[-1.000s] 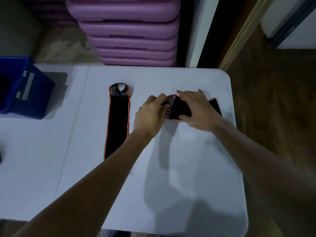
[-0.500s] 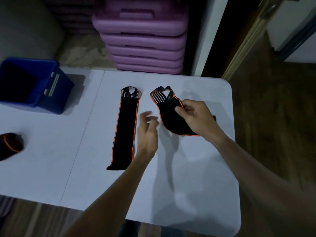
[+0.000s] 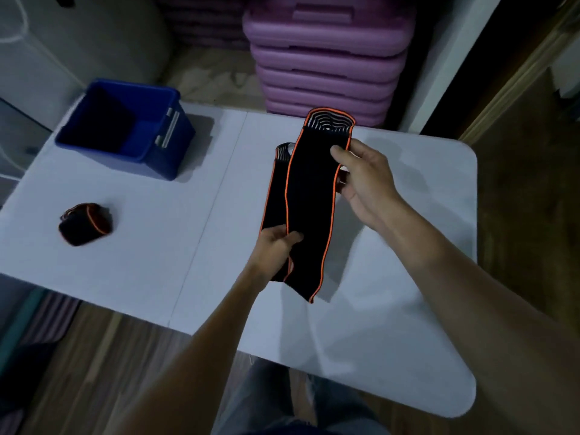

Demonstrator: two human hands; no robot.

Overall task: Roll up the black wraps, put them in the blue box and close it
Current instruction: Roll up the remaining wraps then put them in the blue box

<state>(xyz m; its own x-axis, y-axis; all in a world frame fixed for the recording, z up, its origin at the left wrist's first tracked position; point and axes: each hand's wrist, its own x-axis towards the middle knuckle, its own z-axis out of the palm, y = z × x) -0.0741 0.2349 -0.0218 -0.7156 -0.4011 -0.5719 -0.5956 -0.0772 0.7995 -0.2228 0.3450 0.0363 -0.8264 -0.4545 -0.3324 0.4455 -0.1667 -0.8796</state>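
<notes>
The right hand's grip [image 3: 361,177] pinches the raised wrap [image 3: 310,199] near its 12 o'clock end, the left hand [image 3: 276,246] pinching toward 6 o'clock, nearer the free tail to roll from.

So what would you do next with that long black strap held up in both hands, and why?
Probably start rolling the held wrap from its lower end. It hangs unrolled between the right hand near the top and the left hand lower down, while one rolled wrap already lies near the open blue box.
</notes>
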